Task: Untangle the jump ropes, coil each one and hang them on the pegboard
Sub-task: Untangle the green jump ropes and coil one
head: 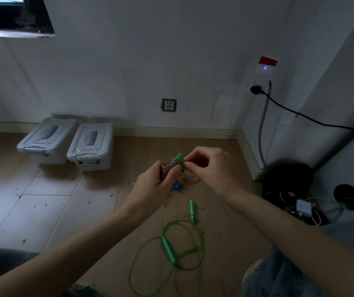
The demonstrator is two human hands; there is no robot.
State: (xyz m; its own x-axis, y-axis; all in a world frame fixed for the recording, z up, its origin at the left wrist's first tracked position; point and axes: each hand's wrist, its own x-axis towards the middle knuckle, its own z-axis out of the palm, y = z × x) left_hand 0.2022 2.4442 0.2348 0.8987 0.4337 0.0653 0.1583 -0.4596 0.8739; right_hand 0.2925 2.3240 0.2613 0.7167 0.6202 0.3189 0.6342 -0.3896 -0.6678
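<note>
Bundle [173, 168] of tangled ropes held above the floor at frame centre: a green handle sticks up at 12 o'clock, reddish cord wraps the middle, a blue handle [177, 186] hangs at 6 o'clock. Left hand [156, 185] grips the bundle, fingers curled round it; right hand [209, 168] pinches a strand at the bundle's 3 o'clock side. A green rope [171, 249] lies loose on the floor [43, 211] at 6 o'clock, both handles visible, uncoiled. Risk: pulling the pinched strand hard could tighten the knot; a dropped bundle could foul the green rope. Two grey bins [69, 142] at 10 o'clock carry labels, unreadable. No pegboard in view.
</note>
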